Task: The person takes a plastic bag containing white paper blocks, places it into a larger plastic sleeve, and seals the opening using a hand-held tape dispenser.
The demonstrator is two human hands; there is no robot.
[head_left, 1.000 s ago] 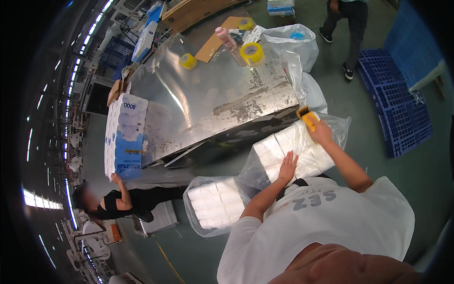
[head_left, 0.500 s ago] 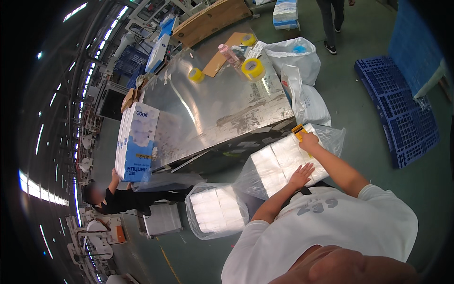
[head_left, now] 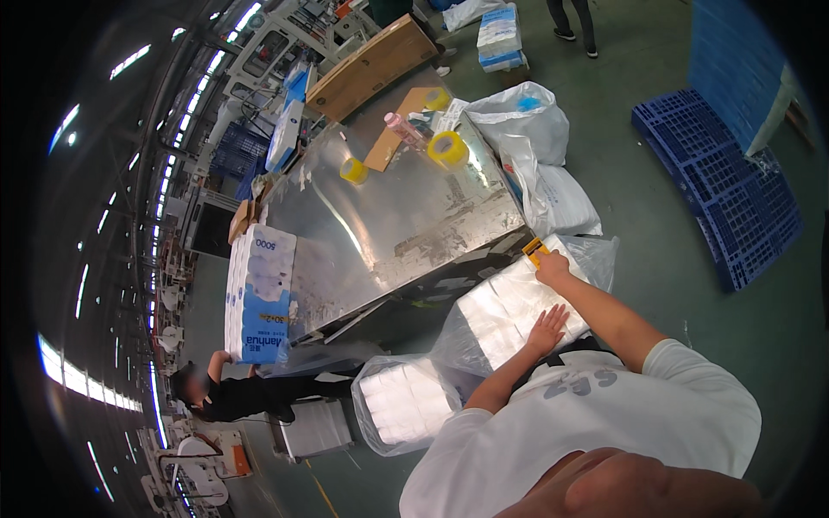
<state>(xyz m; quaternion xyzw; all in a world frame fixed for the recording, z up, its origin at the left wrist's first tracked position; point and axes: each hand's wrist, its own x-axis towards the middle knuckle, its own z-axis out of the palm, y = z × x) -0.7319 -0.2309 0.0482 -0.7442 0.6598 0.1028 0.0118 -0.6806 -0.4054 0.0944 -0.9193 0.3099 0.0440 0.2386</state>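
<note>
My right hand is closed around a flat yellow tool with dark marks; its exact kind is hard to make out. It is over the far end of a clear plastic bag filled with white paper rolls or packs. Fingers spread, my left hand lies flat on the near side of these white packs and holds nothing. To the left, a second clear bag of similar white packs stands close by.
A metal-topped table lies beyond the bags, with yellow tape rolls and a pink bottle. At left, a co-worker touches a blue-and-white toilet roll package. White sacks and a blue pallet stand right.
The view has shifted slightly. My right hand, with the yellow tool, has moved a little toward the table's near corner. My left hand remains flat on the packs.
</note>
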